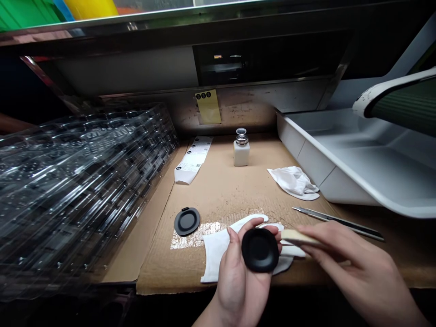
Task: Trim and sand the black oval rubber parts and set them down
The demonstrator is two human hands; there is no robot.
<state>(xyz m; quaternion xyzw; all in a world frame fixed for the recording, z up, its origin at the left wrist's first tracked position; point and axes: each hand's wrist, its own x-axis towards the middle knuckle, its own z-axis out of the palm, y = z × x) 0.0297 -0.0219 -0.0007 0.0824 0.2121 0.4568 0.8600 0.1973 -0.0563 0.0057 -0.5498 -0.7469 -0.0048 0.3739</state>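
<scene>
In my left hand lies a round black plastic lid, its dished face turned up and the fingers curled behind it. My right hand pinches a thin cream-coloured strip, whose front end is close to the lid's right edge. I cannot tell whether the strip touches the left fingertips. Beneath my hands a white glove is spread on the cardboard. A similar dark grey lid with a small tab lies to the left.
A cutter knife and a crumpled white cloth lie at right, beside a grey bin. A pump bottle and label strip are farther back. Stacked clear trays fill the left side. Cardboard covers the worktop.
</scene>
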